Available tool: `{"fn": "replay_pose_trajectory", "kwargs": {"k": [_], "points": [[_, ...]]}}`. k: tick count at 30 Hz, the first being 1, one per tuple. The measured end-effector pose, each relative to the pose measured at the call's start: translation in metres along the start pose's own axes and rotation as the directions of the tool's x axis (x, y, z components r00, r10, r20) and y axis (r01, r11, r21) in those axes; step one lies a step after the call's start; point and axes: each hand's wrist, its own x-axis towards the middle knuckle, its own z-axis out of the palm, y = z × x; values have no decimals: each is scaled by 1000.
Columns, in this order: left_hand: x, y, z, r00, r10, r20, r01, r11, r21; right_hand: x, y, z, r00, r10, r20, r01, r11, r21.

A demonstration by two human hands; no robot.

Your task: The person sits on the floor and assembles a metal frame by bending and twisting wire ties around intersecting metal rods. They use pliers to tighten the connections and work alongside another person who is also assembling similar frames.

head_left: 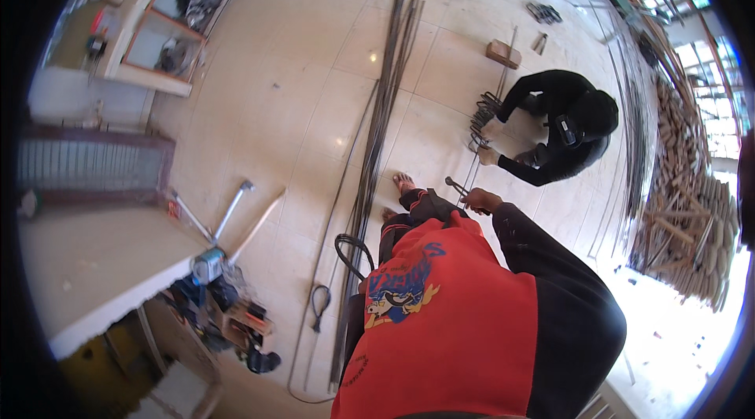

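Note:
My right hand [481, 200] is closed around a dark hand tool [454, 184] with a rounded end, likely pincers. It is held above thin rods on the floor, close to my bare foot [403, 182]. My left hand is hidden behind my red-fronted top; a loop of dark wire [354, 241] sticks out at that side, and what holds it does not show. Across from me, a crouching person in black [583, 108] has both hands on a row of bent metal loops [484, 110] around long rods.
Long steel rods [385, 96] lie bundled along the tiled floor. A wooden block [503, 54], pliers [540, 43] and a wire coil [318, 302] rest there too. Stacked wooden poles [684, 238] line the right. At left stands a pale counter [102, 277] by a metal-legged stand [228, 210].

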Motion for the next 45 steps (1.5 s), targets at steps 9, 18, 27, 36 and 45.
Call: {"fn": "replay_pose_trajectory", "kwargs": {"k": [9,18,27,36,45], "points": [[1,136,-89,955,-298,7,263,833,-486,4,-10,-6,994,7,-107,14,980,197],[50,196,-155,968,-249,22,237,887,-397,15,-6,28,987,82,-141,-56,983,176],[198,209,-258,988,4,155,-31,984,173,54,-77,58,920,283,-270,-42,758,651],[294,365,-400,953,-213,215,234,969,-75,88,-233,82,839,4,-545,-13,1000,-14],[286,573,-418,952,-275,133,215,912,350,-17,-281,136,838,273,-473,-99,928,360]]}}
